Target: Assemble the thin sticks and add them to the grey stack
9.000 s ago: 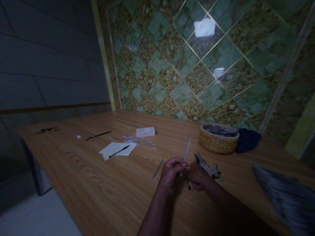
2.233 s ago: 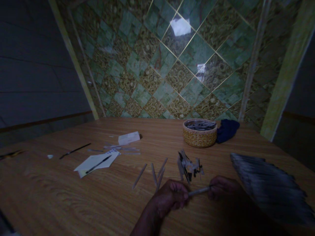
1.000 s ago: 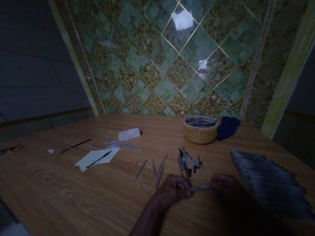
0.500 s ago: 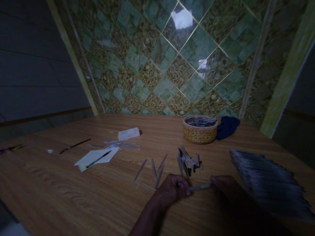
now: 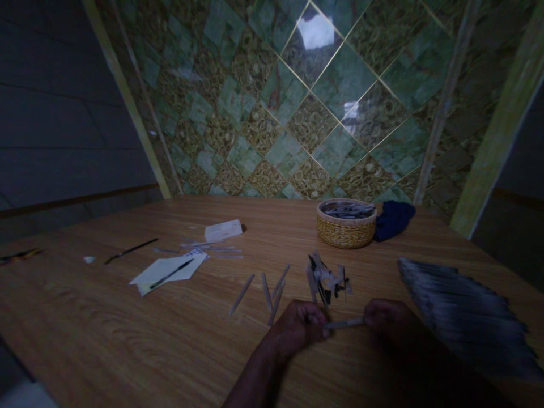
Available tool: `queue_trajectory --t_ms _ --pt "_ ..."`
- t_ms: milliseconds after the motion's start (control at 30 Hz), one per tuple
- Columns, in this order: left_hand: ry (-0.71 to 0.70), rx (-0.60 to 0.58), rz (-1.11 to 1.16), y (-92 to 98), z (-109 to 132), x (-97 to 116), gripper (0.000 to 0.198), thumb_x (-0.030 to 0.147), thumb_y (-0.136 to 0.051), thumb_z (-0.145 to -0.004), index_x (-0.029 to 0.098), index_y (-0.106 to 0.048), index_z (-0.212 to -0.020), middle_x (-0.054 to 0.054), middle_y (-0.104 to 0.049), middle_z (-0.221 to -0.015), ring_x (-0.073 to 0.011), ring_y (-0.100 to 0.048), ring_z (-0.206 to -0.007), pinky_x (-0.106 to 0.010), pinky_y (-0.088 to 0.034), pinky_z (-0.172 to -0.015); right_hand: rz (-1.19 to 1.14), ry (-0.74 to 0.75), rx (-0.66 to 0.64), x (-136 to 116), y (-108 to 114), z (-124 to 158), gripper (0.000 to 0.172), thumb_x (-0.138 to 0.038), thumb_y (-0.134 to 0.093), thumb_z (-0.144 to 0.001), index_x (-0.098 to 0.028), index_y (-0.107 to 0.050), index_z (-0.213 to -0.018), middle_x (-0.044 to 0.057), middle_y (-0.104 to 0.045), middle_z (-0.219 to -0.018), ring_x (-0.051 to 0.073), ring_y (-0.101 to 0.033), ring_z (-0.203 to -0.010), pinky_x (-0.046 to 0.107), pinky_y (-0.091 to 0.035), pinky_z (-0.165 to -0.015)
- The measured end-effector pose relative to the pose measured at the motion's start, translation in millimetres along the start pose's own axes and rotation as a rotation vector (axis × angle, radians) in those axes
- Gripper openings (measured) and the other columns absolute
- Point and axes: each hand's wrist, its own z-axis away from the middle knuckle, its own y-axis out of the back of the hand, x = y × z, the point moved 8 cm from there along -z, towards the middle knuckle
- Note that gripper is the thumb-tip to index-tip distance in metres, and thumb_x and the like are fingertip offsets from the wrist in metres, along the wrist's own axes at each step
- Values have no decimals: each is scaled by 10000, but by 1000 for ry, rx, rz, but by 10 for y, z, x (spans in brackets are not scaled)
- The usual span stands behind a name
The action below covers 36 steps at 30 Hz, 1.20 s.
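My left hand (image 5: 300, 327) and my right hand (image 5: 387, 318) each pinch one end of a thin pale stick (image 5: 344, 324), held level just above the wooden table (image 5: 127, 340). Both hands have their fingers curled closed. Several similar pale sticks (image 5: 267, 290) lie on the table just beyond my left hand. A small heap of dark and pale stick pieces (image 5: 326, 279) sits beyond the held stick. The scene is dim.
A woven basket (image 5: 345, 231) with dark sticks stands at the back, a dark blue cloth (image 5: 394, 218) beside it. A large spread of grey sticks (image 5: 463, 313) lies at right. Papers with a pen (image 5: 168, 270), a white box (image 5: 223, 230) and a dark tool (image 5: 131, 250) lie left.
Since nine seconds ago, more pale sticks lie on the table and the held stick has gone from upright to level. Over the last second the hands have barely moved.
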Motion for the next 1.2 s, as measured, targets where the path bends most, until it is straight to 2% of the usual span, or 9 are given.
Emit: queue_trajectory --t_ms 233,400,600,667,800,867,933,1000,1200 --pt "-26 -22 -16 -22 6 33 183 265 -750 -558 120 -645 -598 -6 -606 -581 -97 -487 -548 -216 -331 -529 -7 -3 -1 -53 -35 29 453 -567 -448 -781 -197 -486 -524 -27 -467 -458 115 -430 -433 243 -295 -432" --pt "-61 -20 -70 -31 7 59 190 283 -730 -588 112 -652 -616 -6 -577 -578 -87 -436 -523 -219 -304 -509 -23 -16 -28 0 -55 24 379 -528 -540 -740 -195 -477 -570 -47 -448 -469 100 -399 -433 229 -255 -419" --pt "-125 -14 -138 -102 24 153 209 294 -711 -623 108 -622 -594 15 -503 -565 -81 -391 -536 -218 -276 -499 -39 -26 -8 64 -21 6 393 -517 -505 -793 -192 -489 -573 -38 -482 -460 104 -429 -423 232 -282 -423" --pt "-96 -21 -108 -98 32 147 198 258 -746 -583 111 -645 -669 36 -485 -566 -72 -381 -532 -206 -270 -492 -46 -45 20 80 20 -6 401 -529 -498 -790 -197 -488 -565 -35 -493 -446 110 -438 -409 238 -291 -418" --pt "-24 -31 1 2 36 91 389 293 -787 -556 134 -665 -890 23 -580 -650 -78 -476 -570 -187 -324 -523 6 -35 96 66 137 -23 401 -531 -493 -780 -200 -513 -555 -21 -528 -464 127 -481 -433 247 -333 -443" --pt "-1 1 55 99 25 50 342 420 -696 -669 108 -661 -808 -18 -625 -637 -80 -503 -525 -191 -334 -498 10 -39 128 54 185 -18 410 -535 -473 -784 -200 -516 -550 -18 -527 -460 133 -485 -432 249 -339 -443" --pt "37 43 94 191 11 -9 406 499 -581 -751 104 -622 -666 -42 -630 -554 -73 -471 -417 -195 -300 -430 -1 -34 137 21 203 -6 409 -530 -455 -790 -201 -522 -557 -16 -534 -466 133 -488 -432 247 -340 -438" --pt "66 67 99 247 1 -54 416 502 -572 -754 119 -578 -592 -39 -614 -480 -63 -422 -342 -196 -259 -384 10 -14 148 -37 209 13 408 -519 -444 -793 -200 -528 -553 -9 -550 -478 133 -501 -446 244 -353 -449" --pt "34 62 147 260 -1 -38 319 431 -672 -695 128 -584 -643 -16 -622 -466 -56 -423 -322 -178 -253 -362 -24 -19 171 -59 200 43 418 -516 -454 -791 -199 -538 -531 -16 -537 -458 119 -484 -432 233 -348 -447"
